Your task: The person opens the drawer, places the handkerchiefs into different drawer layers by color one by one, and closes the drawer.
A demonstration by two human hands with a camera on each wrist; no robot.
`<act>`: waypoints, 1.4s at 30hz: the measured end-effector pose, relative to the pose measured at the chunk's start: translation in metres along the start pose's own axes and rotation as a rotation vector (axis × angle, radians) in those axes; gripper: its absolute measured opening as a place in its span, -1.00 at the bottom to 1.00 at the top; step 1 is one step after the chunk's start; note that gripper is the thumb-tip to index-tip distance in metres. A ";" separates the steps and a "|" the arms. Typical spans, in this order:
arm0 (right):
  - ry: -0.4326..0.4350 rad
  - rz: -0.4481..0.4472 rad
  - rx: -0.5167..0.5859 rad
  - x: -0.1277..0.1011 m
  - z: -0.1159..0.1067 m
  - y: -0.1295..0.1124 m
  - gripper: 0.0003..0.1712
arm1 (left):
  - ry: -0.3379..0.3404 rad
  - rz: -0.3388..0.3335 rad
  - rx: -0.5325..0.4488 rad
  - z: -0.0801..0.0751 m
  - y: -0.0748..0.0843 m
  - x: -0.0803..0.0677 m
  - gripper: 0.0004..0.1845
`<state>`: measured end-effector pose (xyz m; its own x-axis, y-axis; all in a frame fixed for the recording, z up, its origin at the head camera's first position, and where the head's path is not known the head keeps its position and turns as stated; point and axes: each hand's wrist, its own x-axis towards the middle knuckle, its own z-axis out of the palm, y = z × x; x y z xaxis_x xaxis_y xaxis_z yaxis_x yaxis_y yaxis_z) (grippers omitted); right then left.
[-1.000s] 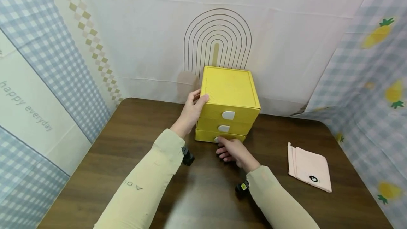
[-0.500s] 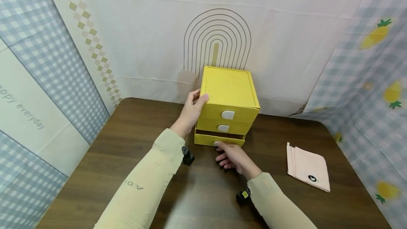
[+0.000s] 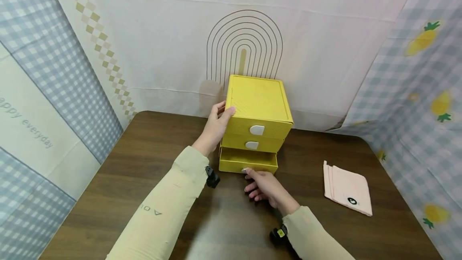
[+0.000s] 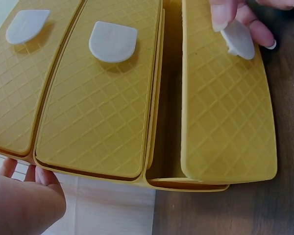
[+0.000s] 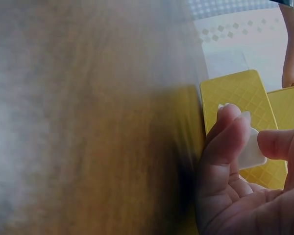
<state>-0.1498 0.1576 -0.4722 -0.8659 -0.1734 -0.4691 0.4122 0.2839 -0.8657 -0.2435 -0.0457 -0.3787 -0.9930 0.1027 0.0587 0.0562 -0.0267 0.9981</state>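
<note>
Right hand [image 3: 265, 185]: pinching the white tab [image 4: 237, 39] of the bottom drawer [image 3: 248, 161] — drawer part-open, sliding toward the person.
Left hand [image 3: 215, 125]: fingers curled round the yellow cabinet [image 3: 258, 105] at its top-left corner.

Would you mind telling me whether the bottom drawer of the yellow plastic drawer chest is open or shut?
Partly open: the bottom drawer juts forward of the two above, a gap showing behind its front, while the right hand pinches its white tab handle.

My drawer box [image 3: 258, 109] is yellow, quilted in a diamond grid, its tabs [image 3: 256, 130] white; my sleeves [image 3: 169, 208] pale cream; the table [image 3: 126, 159] dark woodgrain; the folded cloth [image 3: 348, 193] pink.
</note>
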 end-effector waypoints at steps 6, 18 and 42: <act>-0.009 -0.009 -0.008 -0.005 0.002 0.006 -0.26 | 0.004 -0.004 -0.007 0.001 -0.001 0.000 -0.28; -0.028 -0.020 -0.008 -0.017 0.005 0.009 -0.26 | 0.020 0.008 -0.024 0.002 -0.002 0.001 -0.30; -0.035 -0.110 -0.154 -0.046 -0.040 0.006 -0.45 | -0.013 -0.021 -0.031 0.002 0.002 0.000 -0.30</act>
<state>-0.1188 0.2048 -0.4492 -0.8918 -0.2432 -0.3816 0.2654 0.4019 -0.8764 -0.2429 -0.0436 -0.3766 -0.9925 0.1163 0.0378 0.0316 -0.0549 0.9980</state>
